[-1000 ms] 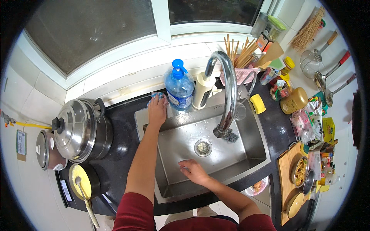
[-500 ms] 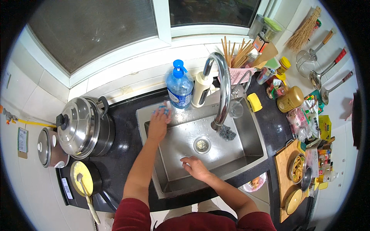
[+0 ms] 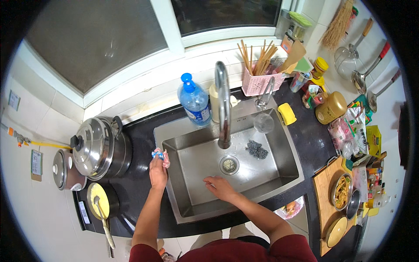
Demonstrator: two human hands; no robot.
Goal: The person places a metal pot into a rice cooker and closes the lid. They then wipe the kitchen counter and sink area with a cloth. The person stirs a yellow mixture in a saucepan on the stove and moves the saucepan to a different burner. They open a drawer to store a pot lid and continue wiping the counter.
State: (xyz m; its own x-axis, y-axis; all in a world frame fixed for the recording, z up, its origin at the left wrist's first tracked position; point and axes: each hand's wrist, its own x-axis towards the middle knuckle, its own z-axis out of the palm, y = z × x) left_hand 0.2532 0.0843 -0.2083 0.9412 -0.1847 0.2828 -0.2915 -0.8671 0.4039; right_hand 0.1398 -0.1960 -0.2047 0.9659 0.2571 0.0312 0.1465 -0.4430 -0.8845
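Note:
My left hand is closed on a crumpled pink and blue cloth at the left rim of the steel sink. Over the front part of the basin hovers my right hand, empty, its fingers loosely stretched out. Just beyond its fingertips is the round drain strainer, with pale scraps in it. A dark scouring pad lies on the basin floor, right of the chrome faucet.
A blue pump bottle stands behind the sink, and a yellow sponge lies at its right. Left are a large steamer pot and a pan with a spoon. A wooden cutting board bears bowls at right.
My left hand has brought the cloth from the sink's back left corner nearer to me along the left rim. My right hand stays nearly in place. The whole view has shifted slightly.

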